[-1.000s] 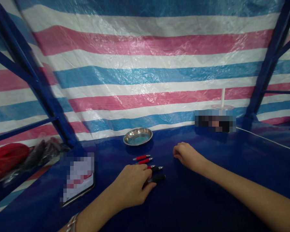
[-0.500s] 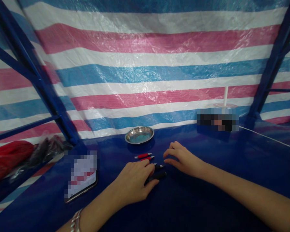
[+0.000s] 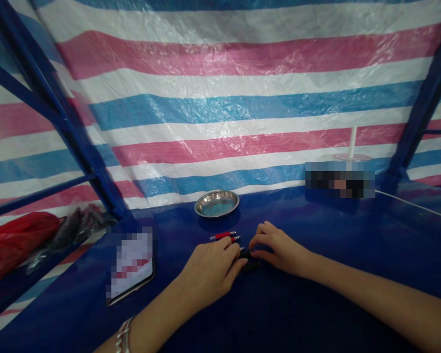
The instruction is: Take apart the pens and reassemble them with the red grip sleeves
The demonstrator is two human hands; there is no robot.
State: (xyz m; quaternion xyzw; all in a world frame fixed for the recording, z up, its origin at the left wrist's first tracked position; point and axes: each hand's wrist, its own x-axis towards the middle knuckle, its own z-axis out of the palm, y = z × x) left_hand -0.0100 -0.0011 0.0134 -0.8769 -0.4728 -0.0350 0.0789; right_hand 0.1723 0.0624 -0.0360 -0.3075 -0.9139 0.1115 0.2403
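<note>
A red bag (image 3: pixel 18 240) and a tablet (image 3: pixel 132 274) lie at 9 o'clock. The left hand (image 3: pixel 209 267) closes narrowly on the black pen (image 3: pixel 248 255), which lies on the counter (image 3: pixel 334 230). Red pens (image 3: pixel 224 236) and a steel dish (image 3: pixel 216 203) sit at 12 o'clock. The right hand (image 3: pixel 275 247) pinches the pen's other end.

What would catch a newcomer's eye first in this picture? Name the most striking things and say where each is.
A pink, white and blue striped tarp fills the back wall. On the dark blue table, the left hand and right hand meet over a dark pen; red-gripped pens lie just beyond them, and a shiny steel dish sits farther back.
</note>
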